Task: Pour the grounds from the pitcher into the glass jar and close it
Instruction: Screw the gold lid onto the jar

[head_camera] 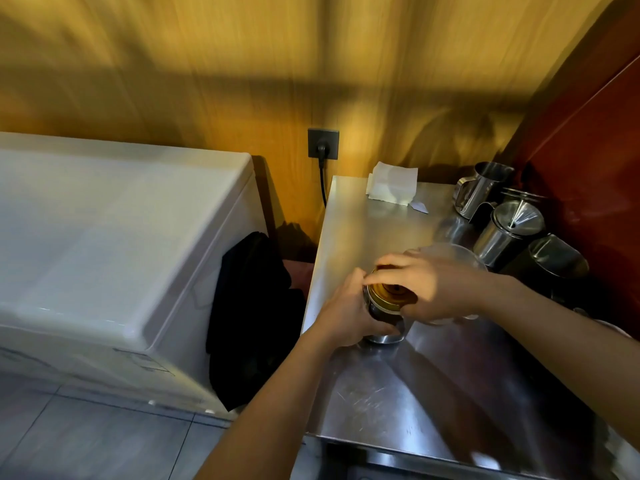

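Note:
A small glass jar point(387, 332) stands on the steel counter point(398, 393) near its left edge. My left hand point(349, 313) wraps around the jar's side from the left. On top sits a round lid point(391, 294), with my right hand point(433, 289) gripping it from above and the right. A clear pitcher point(446, 252) stands just behind my right hand, mostly hidden by it. The jar's contents are dark and hard to make out.
Several steel pitchers point(481, 192) and a funnel point(519, 216) crowd the counter's right side against a red panel. Folded white paper point(391, 183) lies at the back. A white chest freezer point(114, 254) stands left, with a black cloth point(252, 306) in the gap. A plugged socket point(322, 143) is on the wall.

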`<state>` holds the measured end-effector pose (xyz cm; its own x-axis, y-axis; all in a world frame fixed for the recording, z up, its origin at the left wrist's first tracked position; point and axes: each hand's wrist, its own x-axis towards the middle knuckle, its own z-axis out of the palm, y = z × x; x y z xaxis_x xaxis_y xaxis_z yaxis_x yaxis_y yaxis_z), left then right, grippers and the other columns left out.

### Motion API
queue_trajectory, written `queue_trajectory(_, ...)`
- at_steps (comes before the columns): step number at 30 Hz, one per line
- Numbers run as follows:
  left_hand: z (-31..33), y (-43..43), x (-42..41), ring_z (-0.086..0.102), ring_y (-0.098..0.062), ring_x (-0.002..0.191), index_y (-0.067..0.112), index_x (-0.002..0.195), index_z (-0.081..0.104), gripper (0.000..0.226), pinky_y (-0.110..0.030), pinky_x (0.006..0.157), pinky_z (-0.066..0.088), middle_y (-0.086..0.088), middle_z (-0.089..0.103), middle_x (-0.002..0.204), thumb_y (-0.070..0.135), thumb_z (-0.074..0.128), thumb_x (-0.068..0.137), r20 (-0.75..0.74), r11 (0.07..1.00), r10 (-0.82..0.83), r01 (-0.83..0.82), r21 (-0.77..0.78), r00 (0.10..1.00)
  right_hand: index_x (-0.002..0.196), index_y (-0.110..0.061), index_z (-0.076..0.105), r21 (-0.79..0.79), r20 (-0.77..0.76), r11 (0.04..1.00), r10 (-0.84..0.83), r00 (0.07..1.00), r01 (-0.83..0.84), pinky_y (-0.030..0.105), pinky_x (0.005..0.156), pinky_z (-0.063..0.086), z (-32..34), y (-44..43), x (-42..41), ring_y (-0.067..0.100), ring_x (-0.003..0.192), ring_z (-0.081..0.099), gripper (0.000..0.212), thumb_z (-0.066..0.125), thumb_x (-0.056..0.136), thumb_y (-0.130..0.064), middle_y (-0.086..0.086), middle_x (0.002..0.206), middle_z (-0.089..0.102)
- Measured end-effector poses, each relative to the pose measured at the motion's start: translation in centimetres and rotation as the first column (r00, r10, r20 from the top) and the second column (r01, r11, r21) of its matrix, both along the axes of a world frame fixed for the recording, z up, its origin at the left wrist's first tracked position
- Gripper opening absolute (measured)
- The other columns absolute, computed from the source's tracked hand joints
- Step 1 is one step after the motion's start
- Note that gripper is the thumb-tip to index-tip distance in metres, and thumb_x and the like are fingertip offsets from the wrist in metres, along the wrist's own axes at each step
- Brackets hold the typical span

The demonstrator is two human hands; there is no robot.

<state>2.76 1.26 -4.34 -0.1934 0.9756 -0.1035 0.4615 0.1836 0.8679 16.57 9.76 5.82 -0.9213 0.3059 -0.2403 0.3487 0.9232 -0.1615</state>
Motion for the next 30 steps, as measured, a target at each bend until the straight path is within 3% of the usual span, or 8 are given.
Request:
queue_trajectory(3, 0.1, -0.1, 0.2, 0.055, -0.019, 0.1, 0.038, 0.1, 0.038, 0.076, -0.049, 0.086, 0.052, 0.005, 0.056, 0.106, 0.049, 0.084, 0.04, -0.006, 1.0, -0.014, 0.014, -0.018, 1.0, 0.119, -0.035, 0.043, 0.16, -0.035, 0.982, -0.093, 0.995, 0.098, 0.03, 0.063, 0.037, 0.2, 0.1, -0.3, 0.016, 0.077, 0.048, 0.058, 0.054, 0.072, -0.068, -0.003, 0.096, 0.049)
queue_trajectory(5, 0.2, -0.2, 0.4, 0.055, -0.02, 0.102, 0.037, 0.103, 0.039, 0.078, -0.049, 0.087, 0.052, 0.003, 0.056, 0.108, 0.046, 0.084, 0.04, 0.02, 1.0, -0.009, 0.009, -0.004, 1.0, 0.119, -0.034, 0.043, 0.203, -0.056, 0.976, -0.067, 0.996, 0.077, 0.031, 0.063, 0.037, -0.1, 0.1, -0.3, 0.017, 0.079, 0.049, 0.062, 0.046, 0.071, -0.075, -0.001, 0.096, 0.049)
queue_trajectory(8, 0.4, -0.2, 0.0, 0.055, -0.023, 0.107, 0.025, 0.111, 0.041, 0.084, -0.05, 0.089, 0.051, -0.004, 0.056, 0.113, 0.04, 0.087, 0.042, 0.067, 0.999, -0.043, 0.042, 0.012, 0.997, 0.126, -0.035, 0.036, 0.208, -0.059, 0.976, 0.081, 0.995, -0.067, 0.039, 0.076, 0.045, -0.7, 0.1, -0.1, 0.02, 0.095, 0.047, 0.062, 0.047, 0.075, -0.068, 0.001, 0.112, 0.048)
queue_trajectory(12, 0.9, -0.2, -0.7, 0.054, -0.024, 0.109, 0.019, 0.113, 0.042, 0.076, -0.042, 0.094, 0.049, -0.001, 0.054, 0.11, 0.016, 0.09, 0.055, 0.075, 0.986, -0.159, 0.162, -0.037, 0.984, 0.126, -0.025, 0.04, 0.314, -0.054, 0.927, 0.23, 0.972, -0.202, 0.04, 0.076, 0.047, -0.9, 0.5, 0.3, 0.022, 0.09, 0.051, 0.06, 0.043, 0.081, -0.064, 0.005, 0.106, 0.054)
queue_trajectory(17, 1.4, 0.0, -0.7, 0.037, -0.025, 0.122, 0.028, 0.131, 0.038, 0.087, -0.047, 0.109, 0.03, -0.001, 0.042, 0.124, 0.04, 0.086, 0.06, -0.232, 0.982, -0.181, 0.162, -0.099, 0.956, 0.115, -0.013, 0.051, 0.351, -0.136, 0.911, 0.28, 0.95, -0.218, 0.036, 0.053, 0.049, -1.5, 0.3, 0.3, 0.024, 0.075, 0.054, 0.054, 0.052, 0.081, -0.055, 0.011, 0.089, 0.056)
queue_trajectory(22, 0.5, -0.7, -0.2, 0.053, -0.018, 0.115, 0.038, 0.127, 0.035, 0.083, -0.046, 0.103, 0.034, 0.014, 0.058, 0.116, 0.046, 0.084, 0.06, -0.183, 0.991, -0.135, 0.129, -0.041, 0.974, 0.1, -0.007, 0.059, 0.412, -0.228, 0.896, 0.278, 0.933, -0.166, 0.031, 0.041, 0.047, -2.5, -0.2, 0.4, 0.026, 0.064, 0.056, 0.052, 0.042, 0.081, -0.053, 0.014, 0.079, 0.057)
queue_trajectory(26, -0.7, -1.1, 0.4, 0.045, -0.009, 0.117, 0.045, 0.131, 0.031, 0.089, -0.034, 0.096, 0.021, 0.017, 0.055, 0.121, 0.053, 0.081, 0.058, -0.199, 0.999, -0.041, 0.045, 0.014, 0.979, 0.093, -0.006, 0.062, 0.446, -0.298, 0.891, 0.238, 0.924, -0.085, 0.027, 0.039, 0.044, -3.4, -0.4, 0.4, 0.028, 0.054, 0.055, 0.052, 0.042, 0.081, -0.053, 0.015, 0.076, 0.058)
queue_trajectory(30, -1.4, -1.5, 1.0, 0.042, -0.004, 0.113, 0.044, 0.132, 0.033, 0.087, -0.033, 0.095, 0.017, 0.016, 0.055, 0.118, 0.058, 0.078, 0.058, -0.259, 0.996, 0.046, -0.024, 0.085, 0.965, 0.096, -0.007, 0.059, 0.471, -0.319, 0.882, 0.182, 0.93, -0.011, 0.026, 0.04, 0.038, -4.4, -0.4, 0.4, 0.029, 0.05, 0.056, 0.053, 0.043, 0.081, -0.055, 0.016, 0.079, 0.058)
